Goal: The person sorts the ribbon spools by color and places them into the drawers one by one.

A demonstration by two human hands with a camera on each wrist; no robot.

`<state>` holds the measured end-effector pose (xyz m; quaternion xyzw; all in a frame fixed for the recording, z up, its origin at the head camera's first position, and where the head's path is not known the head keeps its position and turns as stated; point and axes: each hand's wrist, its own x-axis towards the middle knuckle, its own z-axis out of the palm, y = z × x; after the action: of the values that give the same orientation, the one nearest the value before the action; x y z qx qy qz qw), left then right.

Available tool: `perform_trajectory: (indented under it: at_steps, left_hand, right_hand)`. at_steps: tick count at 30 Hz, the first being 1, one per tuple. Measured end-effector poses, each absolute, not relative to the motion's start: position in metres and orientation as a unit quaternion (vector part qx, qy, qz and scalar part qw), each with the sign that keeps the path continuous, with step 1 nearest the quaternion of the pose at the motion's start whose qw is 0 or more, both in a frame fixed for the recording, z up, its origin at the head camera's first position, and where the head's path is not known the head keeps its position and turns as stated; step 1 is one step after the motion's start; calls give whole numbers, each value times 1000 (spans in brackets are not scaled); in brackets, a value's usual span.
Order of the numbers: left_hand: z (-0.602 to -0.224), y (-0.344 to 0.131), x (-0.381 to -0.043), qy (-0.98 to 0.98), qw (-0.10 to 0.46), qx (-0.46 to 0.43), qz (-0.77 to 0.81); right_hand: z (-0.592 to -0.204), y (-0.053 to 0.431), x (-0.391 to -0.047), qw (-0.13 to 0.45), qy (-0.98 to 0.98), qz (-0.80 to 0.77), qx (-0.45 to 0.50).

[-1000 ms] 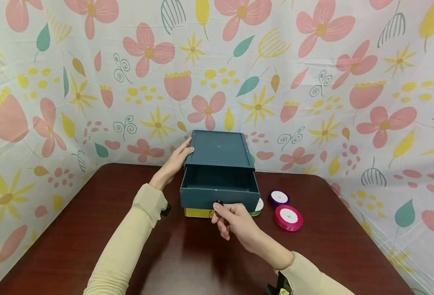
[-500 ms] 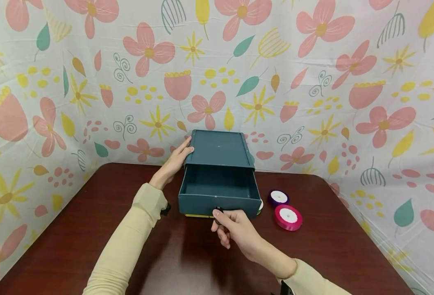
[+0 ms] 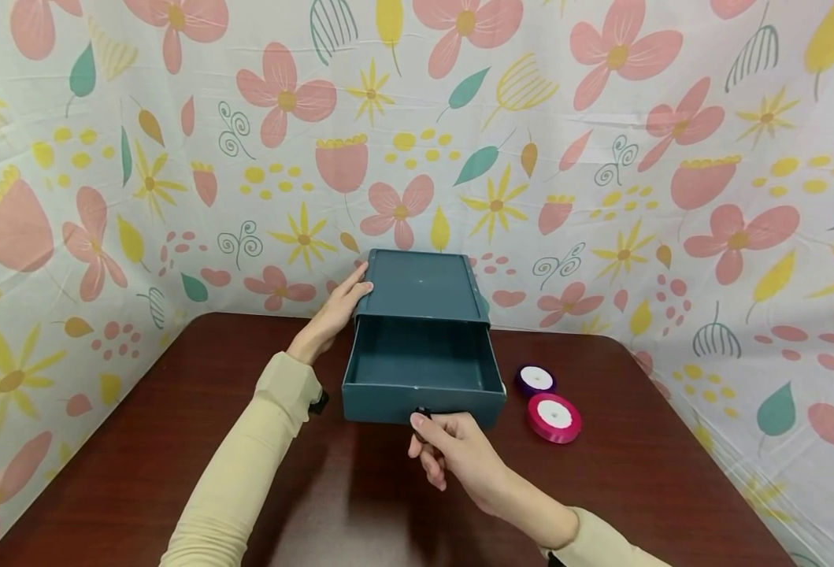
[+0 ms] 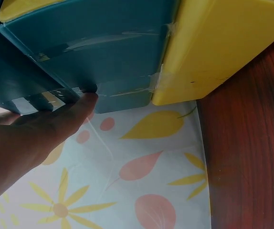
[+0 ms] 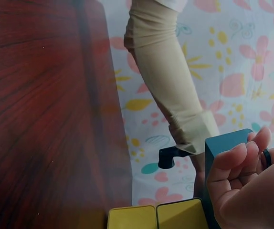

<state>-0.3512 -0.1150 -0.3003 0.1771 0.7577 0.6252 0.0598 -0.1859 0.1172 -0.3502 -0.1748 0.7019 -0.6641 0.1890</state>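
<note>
A dark teal drawer cabinet point(image 3: 424, 283) stands at the back of the table. Its top drawer point(image 3: 381, 403) is pulled well out, and the bare teal floor shows inside. My right hand point(image 3: 462, 453) pinches the small black handle point(image 3: 424, 411) on the drawer front between thumb and fingers. My left hand point(image 3: 339, 311) braces the cabinet's left side, fingers extended along it. In the left wrist view those fingers point(image 4: 75, 112) lie against the teal wall, near a yellow section point(image 4: 204, 52) lower on the cabinet. Yellow lower drawers point(image 5: 132, 218) show in the right wrist view.
A purple-edged ribbon spool point(image 3: 535, 380) and a magenta ribbon spool point(image 3: 554, 418) lie on the dark red-brown table point(image 3: 303, 488), right of the cabinet. Behind the table hangs a white flower-patterned cloth point(image 3: 417, 118).
The top drawer has come further out toward me with my right hand on its handle, now covering the yellow part below. The left hand stays on the cabinet's side.
</note>
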Motion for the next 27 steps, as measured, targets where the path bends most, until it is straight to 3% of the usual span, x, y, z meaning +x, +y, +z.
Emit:
perform_trajectory:
  at_steps: [21, 24, 27]
  left_hand:
    - [-325, -116, -376, 764, 35, 176, 620]
    - [-325, -115, -375, 761, 36, 175, 624]
    - [-323, -116, -375, 761, 38, 172, 624]
  right_hand:
    - [-341, 129, -169, 226, 733, -614, -185]
    - [-333, 141, -161, 200, 768, -561, -238]
    - [-323, 155, -152, 116, 791, -526, -290]
